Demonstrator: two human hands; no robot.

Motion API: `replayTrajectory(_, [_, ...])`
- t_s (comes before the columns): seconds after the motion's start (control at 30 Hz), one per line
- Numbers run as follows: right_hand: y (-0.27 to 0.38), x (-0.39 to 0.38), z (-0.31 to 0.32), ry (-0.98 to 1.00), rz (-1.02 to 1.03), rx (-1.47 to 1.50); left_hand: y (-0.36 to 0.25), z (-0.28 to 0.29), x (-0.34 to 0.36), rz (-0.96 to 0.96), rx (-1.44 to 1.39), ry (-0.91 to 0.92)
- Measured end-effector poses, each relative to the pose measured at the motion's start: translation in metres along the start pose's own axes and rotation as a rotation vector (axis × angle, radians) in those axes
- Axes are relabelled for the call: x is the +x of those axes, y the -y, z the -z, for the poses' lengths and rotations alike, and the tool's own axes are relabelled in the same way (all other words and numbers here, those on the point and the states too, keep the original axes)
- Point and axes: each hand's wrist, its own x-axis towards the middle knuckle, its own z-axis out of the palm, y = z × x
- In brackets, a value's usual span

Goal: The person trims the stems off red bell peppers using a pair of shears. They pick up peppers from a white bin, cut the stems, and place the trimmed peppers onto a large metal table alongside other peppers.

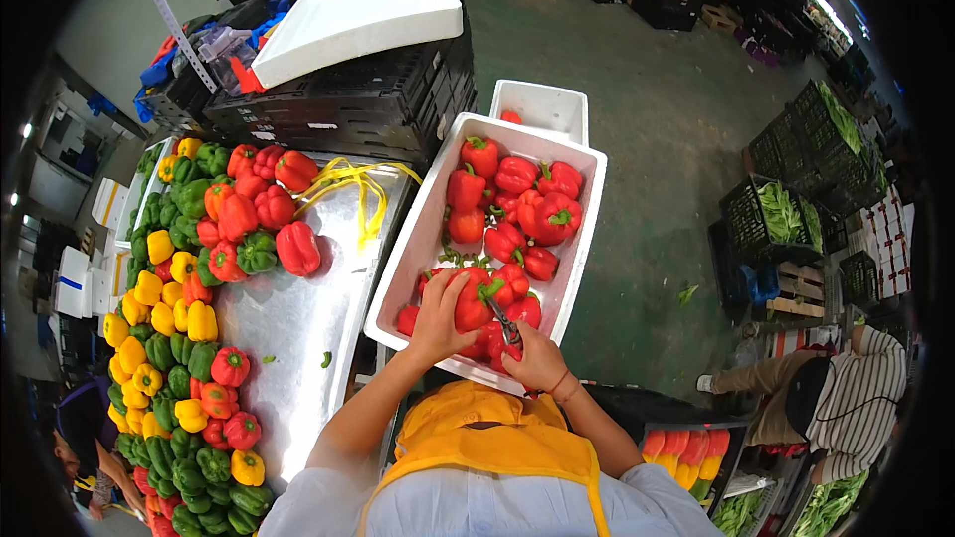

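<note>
A white foam box [585, 239] full of red bell peppers [516, 175] stands in front of me. Over its near end, my left hand [439, 316] is closed around a red bell pepper [470, 306] with a green stem. My right hand [538, 358] grips a pair of dark hand shears [505, 326], whose blades point up at that pepper's stem. Whether the blades touch the stem is too small to tell. Loose green stem pieces [460, 258] lie among the peppers in the box.
Left of the box, a metal table [288, 338] carries heaped green, yellow and red peppers [189, 338] and yellow straps [348, 179]. Black crates [328, 104] bear a white foam lid [363, 15]. A smaller foam box [572, 104] adjoins the far end. A person in stripes [856, 403] is at right.
</note>
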Motion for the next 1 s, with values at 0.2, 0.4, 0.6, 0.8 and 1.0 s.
replayTrajectory(0.2, [-0.015,-0.006,-0.005,-0.102,0.028,0.148,-0.001,0.003,-0.002,0.101,-0.036,0.06])
replayTrajectory(0.4, [-0.027,-0.001,0.001,-0.136,-0.145,0.469,0.013,0.03,-0.01,0.999,-1.16,-0.1])
replayTrajectory(0.6, [-0.035,-0.001,-0.017,0.081,-0.219,0.593,0.034,0.077,-0.034,1.069,-2.118,-0.195])
replayTrajectory(0.8, [-0.043,0.0,-0.065,0.143,-0.157,0.496,0.038,0.144,-0.081,0.844,-2.456,-0.423])
replayTrajectory(1.0, [-0.016,0.007,-0.087,0.133,-0.06,0.083,0.068,0.227,-0.182,0.725,-2.001,-0.814])
